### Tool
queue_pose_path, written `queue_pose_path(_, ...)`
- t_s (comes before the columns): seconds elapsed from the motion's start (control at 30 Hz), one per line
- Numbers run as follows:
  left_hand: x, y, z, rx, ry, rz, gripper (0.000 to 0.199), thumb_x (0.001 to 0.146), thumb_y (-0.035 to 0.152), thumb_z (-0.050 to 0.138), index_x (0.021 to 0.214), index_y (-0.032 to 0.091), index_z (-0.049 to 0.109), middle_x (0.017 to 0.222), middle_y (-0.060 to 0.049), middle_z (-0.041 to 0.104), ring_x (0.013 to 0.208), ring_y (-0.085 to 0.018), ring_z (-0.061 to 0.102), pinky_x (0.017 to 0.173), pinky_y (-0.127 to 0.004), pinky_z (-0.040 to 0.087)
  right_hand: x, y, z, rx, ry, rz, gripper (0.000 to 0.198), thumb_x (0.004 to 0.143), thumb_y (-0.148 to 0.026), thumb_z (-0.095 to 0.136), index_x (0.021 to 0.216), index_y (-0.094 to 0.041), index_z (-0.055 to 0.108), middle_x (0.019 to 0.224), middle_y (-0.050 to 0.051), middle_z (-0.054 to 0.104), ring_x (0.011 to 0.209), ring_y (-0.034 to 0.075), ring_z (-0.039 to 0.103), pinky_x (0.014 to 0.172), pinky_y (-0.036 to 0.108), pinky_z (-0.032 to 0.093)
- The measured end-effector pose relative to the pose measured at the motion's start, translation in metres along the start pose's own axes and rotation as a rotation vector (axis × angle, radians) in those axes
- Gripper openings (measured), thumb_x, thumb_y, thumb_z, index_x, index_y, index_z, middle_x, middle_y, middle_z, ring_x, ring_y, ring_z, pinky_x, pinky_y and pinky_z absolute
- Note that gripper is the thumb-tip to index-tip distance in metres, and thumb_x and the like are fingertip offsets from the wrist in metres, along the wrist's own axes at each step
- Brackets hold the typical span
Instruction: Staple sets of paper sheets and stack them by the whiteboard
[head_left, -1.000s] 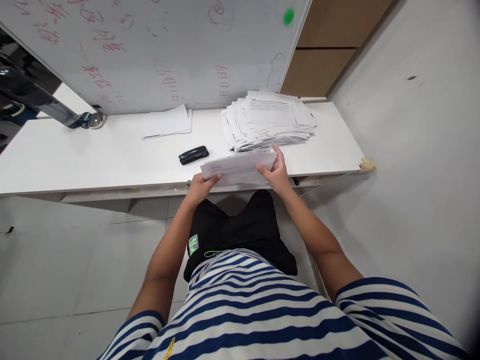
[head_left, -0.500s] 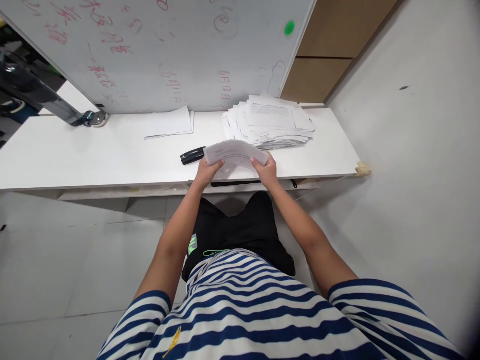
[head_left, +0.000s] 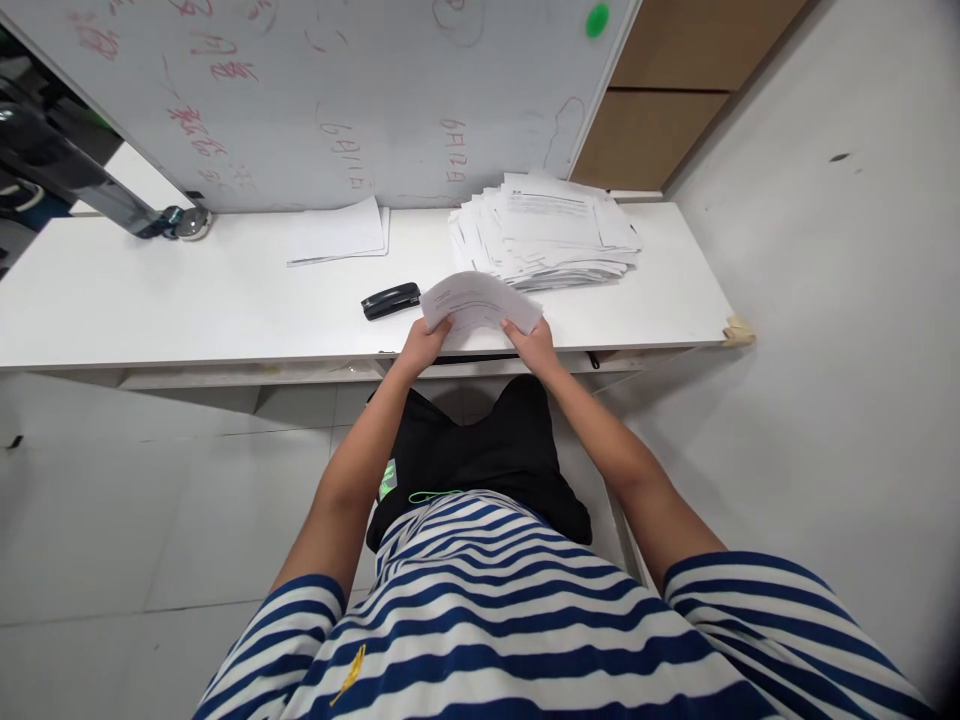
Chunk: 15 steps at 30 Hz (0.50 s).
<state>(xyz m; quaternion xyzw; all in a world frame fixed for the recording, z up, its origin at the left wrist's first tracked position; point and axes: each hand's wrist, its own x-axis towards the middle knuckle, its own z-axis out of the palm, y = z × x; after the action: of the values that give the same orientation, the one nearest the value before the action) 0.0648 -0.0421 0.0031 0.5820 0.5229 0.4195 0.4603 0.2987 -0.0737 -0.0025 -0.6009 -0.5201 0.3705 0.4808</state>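
Observation:
Between my two hands a few printed paper sheets [head_left: 480, 296] arch upward over the front edge of the desk. My left hand [head_left: 424, 345] pinches their left side with the thumb on top. My right hand [head_left: 531, 343] grips the right side in the same way. The fingers beneath the sheets are hidden. A black stapler [head_left: 391, 301] lies on the desk just left of the sheets. Behind them sits a thick, uneven stack of printed papers [head_left: 559, 225]. Farther left, a thin pile of paper [head_left: 337, 232] rests near the whiteboard.
The white desk [head_left: 247, 310] has an open shelf below its front edge. A whiteboard [head_left: 390, 80] with red writing stands at its back. Brown panels [head_left: 667, 130] and a wall [head_left: 847, 330] are on the right. A dark, clear tube-shaped object [head_left: 97, 180] leans at the left.
The view has shifted slightly. Both hands still hold the sheets, which have moved a little right, away from the stapler, so more of the stapler shows.

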Motion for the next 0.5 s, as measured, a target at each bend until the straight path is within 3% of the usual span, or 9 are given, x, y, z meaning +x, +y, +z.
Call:
queue_pose_path(0.1, -0.001, 0.012, -0.009, -0.006, -0.07, -0.02, 0.042, 0.084, 0.051, 0.071, 0.11, 0.018, 0.076, 0.117, -0.009, 0.077, 0.121, -0.033, 0.064, 0.109, -0.047, 0.047, -0.004, 0.001, -0.009, -0.036, 0.007, -0.008, 0.044, 0.083, -0.053, 0.068, 0.114, -0.022, 0.061, 0.114, 0.008, 0.072, 0.113, 0.027, 0.066, 0.107, 0.046, 0.051)
queue_pose_path(0.2, 0.003, 0.03, -0.031, 0.061, -0.081, 0.084, 0.048, 0.09, 0.053, 0.064, 0.125, 0.02, 0.069, 0.126, -0.012, 0.073, 0.124, -0.033, 0.062, 0.11, -0.046, 0.046, -0.012, 0.002, -0.024, -0.062, 0.027, -0.009, 0.047, 0.08, -0.049, 0.071, 0.117, -0.021, 0.062, 0.12, 0.01, 0.072, 0.117, 0.028, 0.065, 0.109, 0.047, 0.05)
queue_pose_path(0.3, 0.018, 0.038, -0.06, 0.417, 0.056, 0.194, 0.053, 0.088, 0.046, 0.067, 0.136, 0.022, 0.061, 0.141, -0.016, 0.062, 0.142, -0.037, 0.043, 0.117, -0.051, 0.036, -0.018, 0.005, -0.035, -0.004, -0.009, 0.087, 0.051, 0.076, -0.043, 0.075, 0.119, -0.02, 0.063, 0.124, 0.011, 0.072, 0.117, 0.028, 0.067, 0.109, 0.048, 0.05)
queue_pose_path(0.37, 0.032, 0.032, -0.078, 0.68, 0.095, 0.155, 0.066, 0.079, 0.041, 0.076, 0.138, 0.02, 0.057, 0.147, -0.021, 0.054, 0.149, -0.045, 0.027, 0.116, -0.057, 0.031, -0.021, 0.008, -0.037, 0.075, -0.048, 0.173, 0.052, 0.072, -0.04, 0.077, 0.117, -0.019, 0.064, 0.124, 0.011, 0.074, 0.114, 0.028, 0.069, 0.108, 0.048, 0.052)
queue_pose_path(0.5, 0.05, 0.008, -0.095, 0.858, -0.004, 0.021, 0.054, 0.079, 0.037, 0.073, 0.128, 0.019, 0.06, 0.133, -0.023, 0.059, 0.13, -0.044, 0.046, 0.104, -0.057, 0.039, -0.021, 0.01, -0.031, 0.237, -0.078, 0.331, 0.05, 0.066, -0.033, 0.082, 0.111, -0.019, 0.066, 0.121, 0.01, 0.076, 0.112, 0.027, 0.072, 0.105, 0.046, 0.055)
